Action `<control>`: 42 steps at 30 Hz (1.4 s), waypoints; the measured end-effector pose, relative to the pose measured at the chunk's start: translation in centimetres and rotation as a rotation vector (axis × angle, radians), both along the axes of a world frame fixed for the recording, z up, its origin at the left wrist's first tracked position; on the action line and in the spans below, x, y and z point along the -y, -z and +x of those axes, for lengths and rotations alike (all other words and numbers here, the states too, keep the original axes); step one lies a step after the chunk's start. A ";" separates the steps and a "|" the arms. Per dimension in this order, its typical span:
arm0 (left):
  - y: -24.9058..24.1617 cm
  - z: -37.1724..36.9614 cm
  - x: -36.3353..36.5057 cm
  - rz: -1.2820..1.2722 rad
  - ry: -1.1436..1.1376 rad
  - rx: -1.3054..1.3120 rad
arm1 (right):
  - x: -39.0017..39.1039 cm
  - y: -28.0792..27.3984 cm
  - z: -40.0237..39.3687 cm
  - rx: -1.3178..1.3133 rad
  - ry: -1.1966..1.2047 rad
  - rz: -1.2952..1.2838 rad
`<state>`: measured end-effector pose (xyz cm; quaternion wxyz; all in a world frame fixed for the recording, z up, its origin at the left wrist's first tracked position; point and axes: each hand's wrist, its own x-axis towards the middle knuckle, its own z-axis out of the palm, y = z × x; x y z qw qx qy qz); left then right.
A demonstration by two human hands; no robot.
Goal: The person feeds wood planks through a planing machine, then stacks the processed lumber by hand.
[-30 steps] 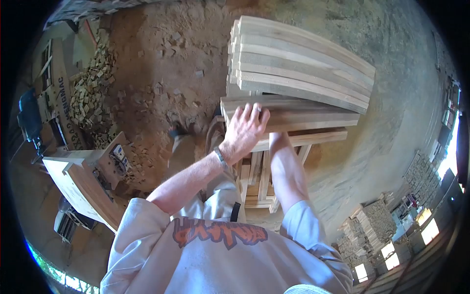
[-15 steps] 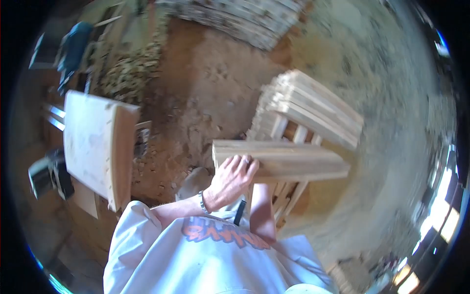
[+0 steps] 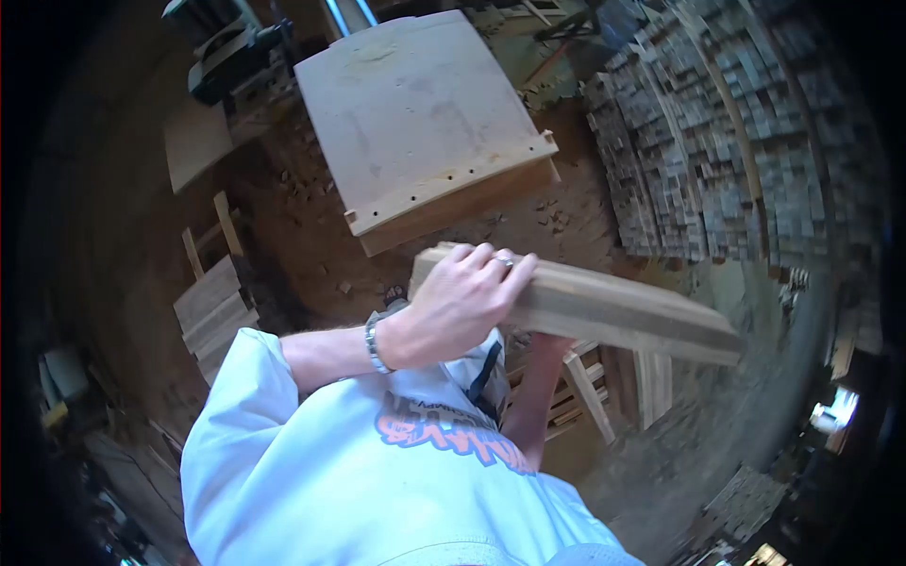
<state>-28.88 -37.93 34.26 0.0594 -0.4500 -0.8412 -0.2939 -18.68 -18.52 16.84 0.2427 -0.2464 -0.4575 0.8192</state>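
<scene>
My left hand point(image 3: 462, 297), with a bracelet-like watch at the wrist and a ring, curls its fingers over the near-left end of a bundle of wooden boards point(image 3: 623, 307). The boards lie together lengthwise and point to the right, away from my body. From below, my right hand point(image 3: 552, 347) supports the bundle; its fingers are hidden by the wood. Beyond the bundle stands a pale wooden table point(image 3: 415, 104) with dark holes along its near edge.
A large stack of cut wood point(image 3: 679, 160) rises at the right. At upper left is a dark machine point(image 3: 226, 61). Boards point(image 3: 215, 307) rest at the left, and a slatted wooden rack point(image 3: 590, 396) stands below the bundle. Wood scraps litter the floor.
My view and body have turned left, bringing the pale table in front of me. The bundle has come away from the rack and stack, carried in both hands.
</scene>
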 end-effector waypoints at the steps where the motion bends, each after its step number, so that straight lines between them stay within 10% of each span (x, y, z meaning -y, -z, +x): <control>1: -0.5 -0.3 -0.1 0.024 -0.064 -0.058 | 1.2 -1.5 -1.9 0.061 -0.106 0.093; 10: -3.8 -11.5 0.8 0.006 -0.364 -0.061 | 8.8 -5.8 -20.2 -0.243 -0.584 -0.316; 14: -2.5 -18.1 2.5 -0.070 -0.404 -0.016 | 8.3 1.9 -25.9 -0.109 -0.672 -0.549; 26: 12.3 -40.5 7.6 -0.262 -0.333 0.907 | 8.7 3.3 -29.2 0.557 -0.828 -0.278; 31: 17.7 -40.2 5.3 -0.628 -0.601 0.525 | 6.9 2.6 -30.2 0.532 -1.080 -0.223; 35: 20.1 -35.6 6.1 -0.413 -0.688 0.225 | 2.9 -1.7 -32.1 0.797 -1.458 0.138; 37: 19.4 -30.9 8.6 0.174 -0.818 0.135 | -0.8 -2.7 -32.8 0.550 -1.295 0.604; 41: 18.9 -16.6 14.9 0.122 -1.408 0.099 | -9.4 3.0 -36.1 0.367 -0.444 1.853; 42: 18.4 -14.4 15.1 0.262 -1.495 0.548 | -11.0 4.4 -37.2 0.417 -0.646 1.560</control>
